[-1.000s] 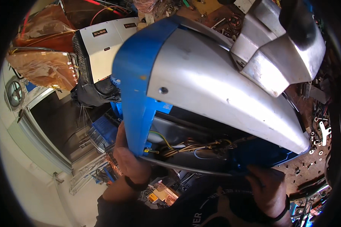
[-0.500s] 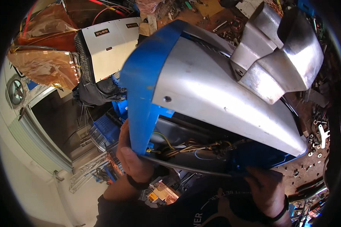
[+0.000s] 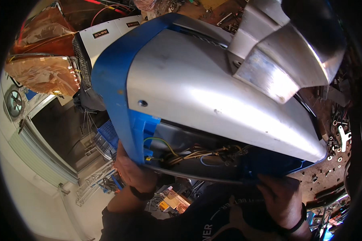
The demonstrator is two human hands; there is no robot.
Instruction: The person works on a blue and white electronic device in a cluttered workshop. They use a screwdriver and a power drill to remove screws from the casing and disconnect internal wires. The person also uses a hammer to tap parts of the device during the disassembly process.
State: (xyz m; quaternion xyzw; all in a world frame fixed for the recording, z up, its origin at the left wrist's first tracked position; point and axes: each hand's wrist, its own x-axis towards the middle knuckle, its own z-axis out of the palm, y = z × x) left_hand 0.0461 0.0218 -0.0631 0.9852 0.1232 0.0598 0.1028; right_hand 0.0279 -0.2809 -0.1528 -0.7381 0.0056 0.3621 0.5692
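Observation:
I hold up a large appliance housing (image 3: 213, 96) with a blue frame and a curved silver metal cover, tilted in front of me. Its open underside shows a bundle of yellow, white and green wires (image 3: 197, 154). My left hand (image 3: 135, 170) grips the blue lower left edge of the housing. My right hand (image 3: 279, 199) grips its lower right edge from below. A silver scoop-shaped duct (image 3: 285, 52) sticks up from the top right of the housing.
A white metal box with a mesh side (image 3: 96, 40) stands behind at upper left, next to copper-coloured foil sheets (image 3: 40, 72). A brown workbench (image 3: 329, 160) strewn with small tools and metal parts lies at right. Blue crates (image 3: 108, 138) sit below the housing.
The housing has come closer to my head and fills more of the view. Both hands keep the same grip on its lower edges.

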